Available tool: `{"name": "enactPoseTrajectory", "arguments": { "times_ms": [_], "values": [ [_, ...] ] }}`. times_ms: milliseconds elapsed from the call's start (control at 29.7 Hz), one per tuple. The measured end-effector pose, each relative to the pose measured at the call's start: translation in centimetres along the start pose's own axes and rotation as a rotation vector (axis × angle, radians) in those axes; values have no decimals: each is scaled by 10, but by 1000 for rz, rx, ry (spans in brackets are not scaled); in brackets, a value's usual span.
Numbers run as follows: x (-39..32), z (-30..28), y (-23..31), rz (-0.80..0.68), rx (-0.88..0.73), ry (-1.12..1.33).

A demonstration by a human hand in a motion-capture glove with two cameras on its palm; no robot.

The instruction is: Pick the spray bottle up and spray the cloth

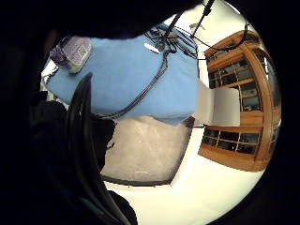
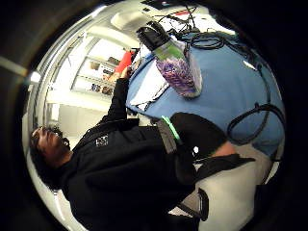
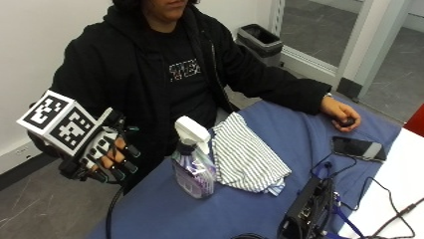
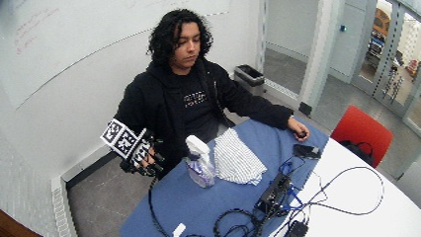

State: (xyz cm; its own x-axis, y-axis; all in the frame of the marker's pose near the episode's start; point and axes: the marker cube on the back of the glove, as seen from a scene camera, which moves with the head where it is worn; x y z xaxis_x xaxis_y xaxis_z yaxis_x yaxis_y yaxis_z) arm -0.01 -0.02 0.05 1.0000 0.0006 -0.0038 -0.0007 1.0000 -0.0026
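The spray bottle (image 3: 193,164) stands upright on the blue-covered desk (image 3: 265,209), near the edge closest to the seated person. It has a white trigger head and a clear body with purple liquid and a patterned label. Just beside it, on the side toward the desk's middle, lies the striped cloth (image 3: 245,157), white with thin dark stripes, loosely folded and flat on the blue cover; its near edge is just beside the bottle's base, though contact cannot be told.

The gloved right hand (image 3: 109,157) is raised off the desk's edge, well apart from the bottle, at about the bottle's height. It holds nothing, and its fingers (image 3: 126,167) hang loosely curled, pointing down. In the thumb side palm view the bottle (image 2: 175,65) shows standing on the blue cover with clear space between it and the palm.

The bare left hand (image 3: 341,115) rests on the far part of the desk, on a small dark object. Near it lies a dark phone (image 3: 358,148). A black box with cables (image 3: 305,209) sits on the desk's other side, past the cloth.
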Motion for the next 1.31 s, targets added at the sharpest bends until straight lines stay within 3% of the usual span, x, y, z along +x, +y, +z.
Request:
{"name": "enactPoseTrajectory", "arguments": {
  "times_ms": [202,875,1312],
  "values": [
    [-21,17,-20,45,46,-20],
    [0,1,-2,0,-11,-6],
    [-14,20,-62,-99,-36,-128]
  ]
}}
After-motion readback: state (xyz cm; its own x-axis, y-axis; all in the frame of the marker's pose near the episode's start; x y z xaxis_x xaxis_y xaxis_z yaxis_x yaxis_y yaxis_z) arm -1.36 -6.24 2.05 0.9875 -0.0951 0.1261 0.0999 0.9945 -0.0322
